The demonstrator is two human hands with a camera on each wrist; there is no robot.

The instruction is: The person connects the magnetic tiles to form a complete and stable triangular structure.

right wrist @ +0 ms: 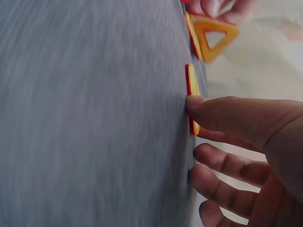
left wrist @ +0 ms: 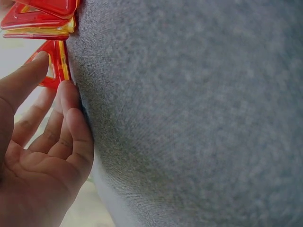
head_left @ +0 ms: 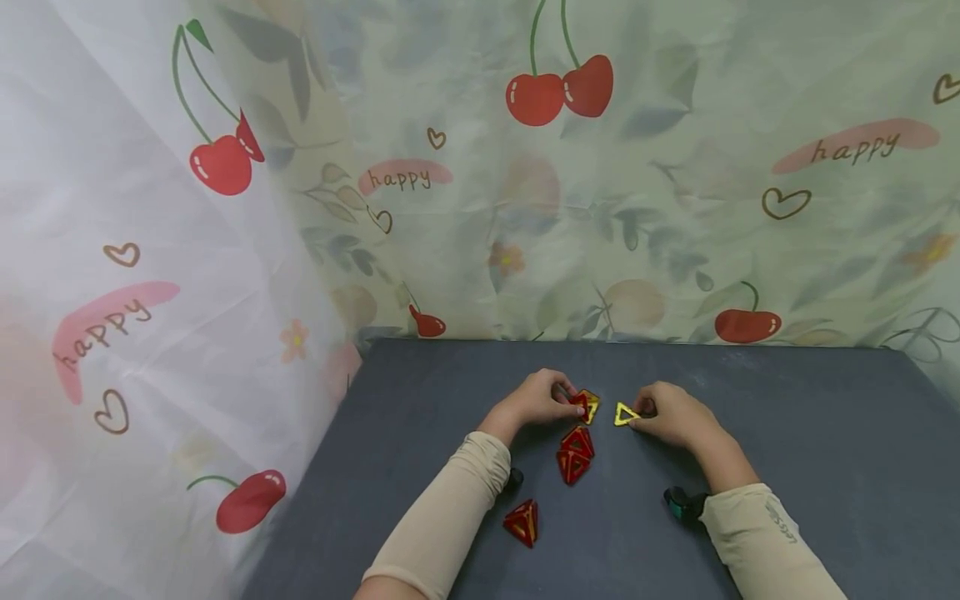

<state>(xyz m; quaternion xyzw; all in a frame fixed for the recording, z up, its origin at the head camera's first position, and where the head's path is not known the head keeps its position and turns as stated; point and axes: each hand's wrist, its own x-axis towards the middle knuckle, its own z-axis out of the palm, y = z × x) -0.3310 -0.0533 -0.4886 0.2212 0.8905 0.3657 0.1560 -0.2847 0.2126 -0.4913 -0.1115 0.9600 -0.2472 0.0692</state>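
Observation:
My left hand (head_left: pixel 534 397) pinches a red and yellow group of triangular building tiles (head_left: pixel 590 406) near the back of the table; part of it is hidden by the fingers. In the left wrist view, the thumb lies against a red tile (left wrist: pixel 51 66) standing on the dark surface. My right hand (head_left: pixel 678 413) grips the corner of a single yellow triangular tile (head_left: pixel 624 414) with an open middle. The right wrist view shows this tile (right wrist: pixel 191 80) edge-on under the thumb, with a gap between it and the left hand's tiles (right wrist: pixel 208 38).
Just in front of the left hand's tiles stands a red tile cluster (head_left: pixel 575 455). A separate red pyramid of tiles (head_left: pixel 522 523) is nearer, beside the left forearm. The dark grey table (head_left: pixel 810 433) ends at a cherry-printed curtain (head_left: pixel 675 250) behind.

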